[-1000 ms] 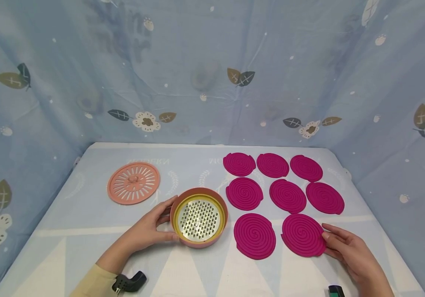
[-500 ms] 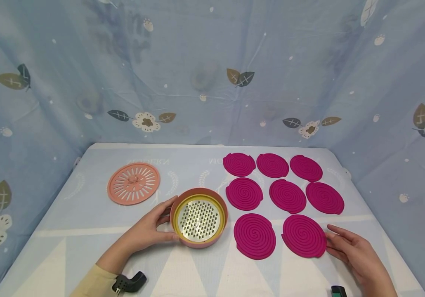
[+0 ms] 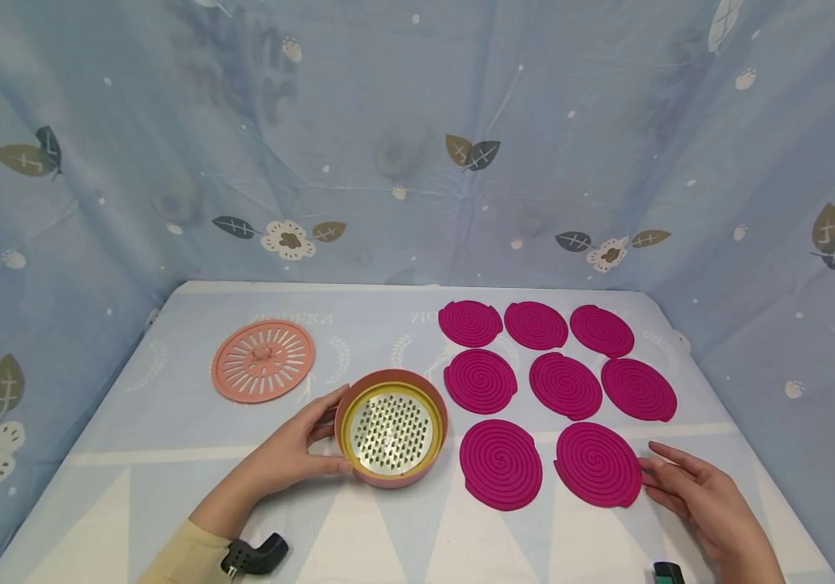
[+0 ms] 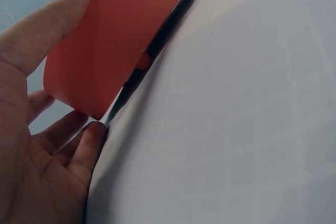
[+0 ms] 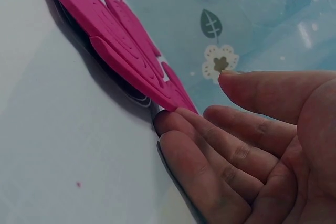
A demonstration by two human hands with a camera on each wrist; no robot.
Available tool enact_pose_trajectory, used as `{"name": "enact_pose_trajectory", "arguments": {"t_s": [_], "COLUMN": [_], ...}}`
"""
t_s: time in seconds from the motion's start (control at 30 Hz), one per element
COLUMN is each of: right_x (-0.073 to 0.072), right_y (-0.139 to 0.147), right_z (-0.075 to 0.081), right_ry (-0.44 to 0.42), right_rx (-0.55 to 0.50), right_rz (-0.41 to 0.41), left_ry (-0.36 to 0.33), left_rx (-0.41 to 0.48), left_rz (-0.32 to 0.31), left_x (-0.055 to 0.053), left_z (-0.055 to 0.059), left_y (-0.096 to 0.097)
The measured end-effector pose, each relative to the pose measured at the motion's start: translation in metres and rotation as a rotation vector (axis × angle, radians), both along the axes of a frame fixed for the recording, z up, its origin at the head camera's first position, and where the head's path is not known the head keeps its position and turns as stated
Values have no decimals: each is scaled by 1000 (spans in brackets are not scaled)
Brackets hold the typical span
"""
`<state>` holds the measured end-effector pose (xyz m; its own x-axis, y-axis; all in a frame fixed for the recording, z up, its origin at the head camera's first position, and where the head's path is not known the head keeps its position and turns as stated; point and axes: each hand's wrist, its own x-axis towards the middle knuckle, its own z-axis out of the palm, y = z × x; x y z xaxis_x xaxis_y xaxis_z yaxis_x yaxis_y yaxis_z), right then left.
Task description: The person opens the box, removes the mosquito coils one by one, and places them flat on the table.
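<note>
My left hand (image 3: 293, 446) holds the side of a round pink container with a metal grater plate (image 3: 391, 434) in a yellow ring. In the left wrist view, the thumb lies against the container's orange-pink wall (image 4: 113, 40), with fingers around its lower edge. My right hand (image 3: 702, 499) lies to the right of the nearest right magenta spiral coaster (image 3: 597, 464). Its fingers are loosely extended and hold nothing. The right wrist view has fingertips (image 5: 181, 116) at the magenta coaster's edge (image 5: 126, 61); whether they touch it I cannot tell.
Several more magenta spiral coasters, such as the one on the near left (image 3: 501, 465), lie flat in rows. A pink slotted lid (image 3: 263, 361) with a small knob lies at the left. Patterned cloth (image 3: 396, 162) hangs behind the table (image 3: 315, 535).
My right hand has shifted a little to the right, its thumb and index finger coming away from the nearest right coaster. That coaster has moved slightly. My left hand and the container stay put.
</note>
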<state>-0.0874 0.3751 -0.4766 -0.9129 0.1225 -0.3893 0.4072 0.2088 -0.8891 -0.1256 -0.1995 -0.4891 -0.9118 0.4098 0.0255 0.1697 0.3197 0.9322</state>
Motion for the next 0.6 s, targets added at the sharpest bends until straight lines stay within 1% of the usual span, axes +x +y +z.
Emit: {"name": "enact_pose_trajectory", "arguments": {"t_s": [0.2, 0.43, 0.6], "right_x": [0, 1, 1], "right_y": [1, 3, 3], "right_z": [-1, 2, 3], "right_ry": [3, -26, -23], "right_rx": [15, -17, -32], "right_rz": [-5, 1, 0], "left_ry": [-3, -14, -15], "left_rx": [0, 1, 6], "left_rz": [3, 1, 0], "left_x": [0, -1, 1], "left_z": [0, 1, 0], "left_y": [0, 0, -1]}}
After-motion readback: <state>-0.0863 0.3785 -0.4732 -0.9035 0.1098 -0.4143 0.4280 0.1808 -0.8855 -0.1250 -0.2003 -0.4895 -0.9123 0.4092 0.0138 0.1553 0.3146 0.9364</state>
